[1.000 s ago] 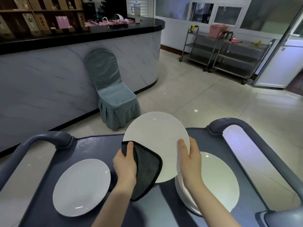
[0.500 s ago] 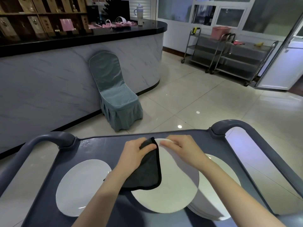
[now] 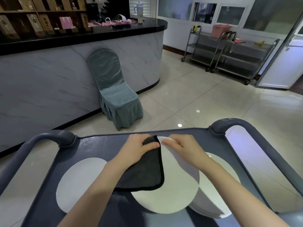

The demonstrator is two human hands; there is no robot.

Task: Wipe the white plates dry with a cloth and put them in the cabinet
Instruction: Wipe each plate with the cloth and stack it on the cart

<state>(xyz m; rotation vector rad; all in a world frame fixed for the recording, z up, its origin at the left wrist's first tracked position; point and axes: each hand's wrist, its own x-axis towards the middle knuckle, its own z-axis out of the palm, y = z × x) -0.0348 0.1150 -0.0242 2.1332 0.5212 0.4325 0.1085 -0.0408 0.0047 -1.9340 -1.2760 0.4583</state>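
Over the cart (image 3: 101, 141), the left hand (image 3: 139, 149) is pinching the cloth (image 3: 144, 174) against the far rim of the plate (image 3: 172, 190). The right hand (image 3: 185, 148) is seemingly gripping that rim too. The plate is hanging over the stack (image 3: 218, 199), so a wet slip risks chipping. A second ago it was standing upright; now it is lying nearly flat.

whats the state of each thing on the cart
held plate: gripped at far rim, partly under cloth
cloth: draped over held plate, pinched by left hand
right hand: grips held plate's rim
left plate: flat on cart, untouched
plate stack: on cart, partly under held plate
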